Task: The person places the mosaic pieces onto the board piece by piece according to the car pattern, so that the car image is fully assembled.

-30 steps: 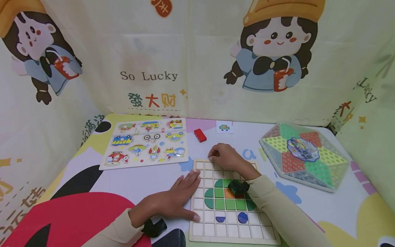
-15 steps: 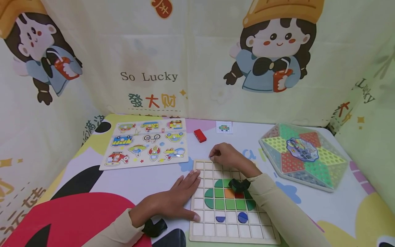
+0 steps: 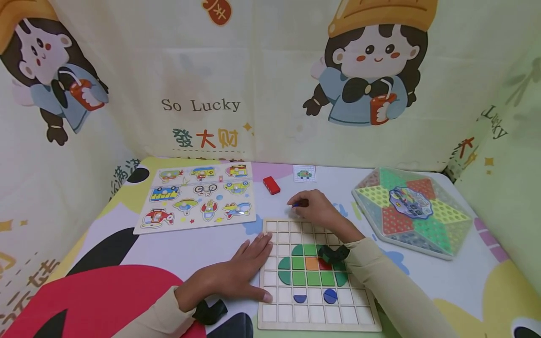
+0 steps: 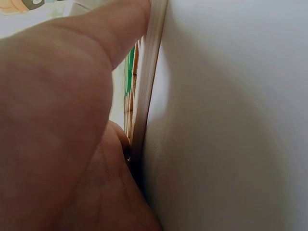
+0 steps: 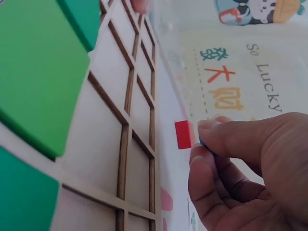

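Observation:
My right hand pinches a small dark blue piece between thumb and fingers, just beyond the far edge of the wooden grid board. Only a sliver of this blue piece shows in the right wrist view. Along the board's left edge rests my left hand, fingers straight and thumb spread. Green tiles, an orange tile and a partly covered red tile fill the middle cells. Nearer me, a blue half-circle and a blue disc of two halves lie in cells.
A vehicle puzzle board lies at the back left. Beyond the grid board are a red block and a small pattern card. To the right sits a hexagonal star-patterned game board. A printed cloth hangs behind the table.
My right hand has moved slightly up and away from the board's far edge, and the blue piece now shows between its fingers. The left hand stays in place.

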`<action>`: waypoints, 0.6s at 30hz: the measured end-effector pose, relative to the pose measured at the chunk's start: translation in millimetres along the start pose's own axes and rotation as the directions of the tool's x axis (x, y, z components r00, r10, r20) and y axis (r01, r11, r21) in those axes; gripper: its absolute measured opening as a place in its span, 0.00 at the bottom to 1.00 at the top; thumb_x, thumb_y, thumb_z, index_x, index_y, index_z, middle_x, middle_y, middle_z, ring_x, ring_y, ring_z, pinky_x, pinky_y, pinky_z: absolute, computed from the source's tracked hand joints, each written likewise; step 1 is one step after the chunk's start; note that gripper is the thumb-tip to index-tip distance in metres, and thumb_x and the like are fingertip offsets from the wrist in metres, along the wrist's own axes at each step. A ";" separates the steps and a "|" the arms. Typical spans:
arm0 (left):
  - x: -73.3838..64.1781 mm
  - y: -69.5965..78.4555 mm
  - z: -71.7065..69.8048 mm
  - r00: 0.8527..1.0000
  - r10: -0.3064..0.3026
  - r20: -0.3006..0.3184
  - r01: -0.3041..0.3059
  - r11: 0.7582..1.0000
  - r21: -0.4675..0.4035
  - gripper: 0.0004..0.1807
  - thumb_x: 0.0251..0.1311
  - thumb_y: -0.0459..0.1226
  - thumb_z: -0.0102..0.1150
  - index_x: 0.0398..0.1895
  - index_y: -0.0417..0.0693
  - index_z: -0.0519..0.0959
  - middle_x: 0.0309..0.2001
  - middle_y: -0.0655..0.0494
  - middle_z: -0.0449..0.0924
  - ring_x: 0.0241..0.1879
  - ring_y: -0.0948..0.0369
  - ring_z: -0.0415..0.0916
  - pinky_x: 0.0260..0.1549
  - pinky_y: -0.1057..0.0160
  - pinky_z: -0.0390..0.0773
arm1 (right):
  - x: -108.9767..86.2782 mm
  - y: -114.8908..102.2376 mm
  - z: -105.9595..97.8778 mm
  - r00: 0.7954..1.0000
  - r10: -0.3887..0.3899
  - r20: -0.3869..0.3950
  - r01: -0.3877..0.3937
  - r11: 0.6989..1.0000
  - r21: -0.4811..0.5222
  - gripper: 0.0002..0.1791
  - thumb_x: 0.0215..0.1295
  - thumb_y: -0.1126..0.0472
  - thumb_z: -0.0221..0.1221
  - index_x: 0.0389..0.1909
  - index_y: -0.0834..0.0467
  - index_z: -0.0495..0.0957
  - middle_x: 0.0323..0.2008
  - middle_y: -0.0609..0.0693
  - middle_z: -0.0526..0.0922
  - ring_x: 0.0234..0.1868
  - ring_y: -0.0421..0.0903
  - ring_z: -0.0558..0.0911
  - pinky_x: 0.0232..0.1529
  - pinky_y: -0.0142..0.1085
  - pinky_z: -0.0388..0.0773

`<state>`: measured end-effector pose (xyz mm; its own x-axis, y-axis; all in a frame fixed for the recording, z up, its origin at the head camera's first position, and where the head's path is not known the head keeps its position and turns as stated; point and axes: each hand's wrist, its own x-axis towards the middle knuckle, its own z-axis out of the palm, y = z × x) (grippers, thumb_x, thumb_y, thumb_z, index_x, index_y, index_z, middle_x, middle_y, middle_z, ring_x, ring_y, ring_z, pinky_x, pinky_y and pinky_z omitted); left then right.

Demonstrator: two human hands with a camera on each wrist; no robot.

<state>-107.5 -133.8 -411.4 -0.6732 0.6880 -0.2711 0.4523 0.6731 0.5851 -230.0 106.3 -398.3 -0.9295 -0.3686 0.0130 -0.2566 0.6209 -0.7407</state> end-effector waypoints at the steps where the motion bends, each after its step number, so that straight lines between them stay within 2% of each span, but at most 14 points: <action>1: 0.0 0.0 0.0 1.000 0.001 0.001 -0.001 1.000 0.001 0.61 0.52 0.65 0.60 0.78 0.45 0.41 0.78 0.57 0.27 0.75 0.58 0.21 0.69 0.45 0.30 | -0.6 0.1 -0.8 1.000 0.013 0.001 -0.013 1.000 0.022 0.07 0.62 0.68 0.64 0.40 0.57 0.86 0.39 0.50 0.83 0.37 0.49 0.77 0.38 0.36 0.80; 8: 0.1 -0.4 0.5 1.000 0.007 0.001 -0.007 1.000 0.001 0.61 0.52 0.65 0.60 0.78 0.45 0.42 0.78 0.57 0.27 0.75 0.58 0.21 0.69 0.45 0.30 | -7.5 -0.2 -6.4 1.000 0.016 -0.009 -0.015 0.995 0.102 0.06 0.63 0.67 0.64 0.40 0.60 0.85 0.38 0.51 0.82 0.31 0.48 0.78 0.33 0.36 0.81; 13: 0.6 -0.6 0.1 1.000 0.004 0.002 -0.004 1.000 -0.002 0.61 0.52 0.65 0.60 0.78 0.46 0.41 0.78 0.57 0.27 0.75 0.58 0.21 0.69 0.45 0.30 | -13.7 -0.6 -8.2 0.999 -0.046 -0.029 0.050 0.983 0.175 0.09 0.62 0.68 0.65 0.43 0.63 0.82 0.37 0.51 0.82 0.32 0.48 0.80 0.35 0.37 0.81; 18: 0.5 -0.8 -0.1 1.000 -0.003 0.000 0.003 1.000 -0.004 0.61 0.51 0.65 0.61 0.78 0.46 0.41 0.78 0.57 0.27 0.75 0.58 0.21 0.69 0.44 0.30 | -20.9 -2.4 -8.2 0.993 -0.109 -0.050 0.116 0.980 0.161 0.09 0.62 0.69 0.64 0.43 0.64 0.80 0.37 0.50 0.81 0.37 0.48 0.79 0.42 0.36 0.80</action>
<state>-108.3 -134.0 -412.0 -0.6746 0.6861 -0.2724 0.4480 0.6738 0.5877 -212.2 118.2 -391.3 -0.9082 -0.3988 0.1273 -0.3164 0.4548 -0.8325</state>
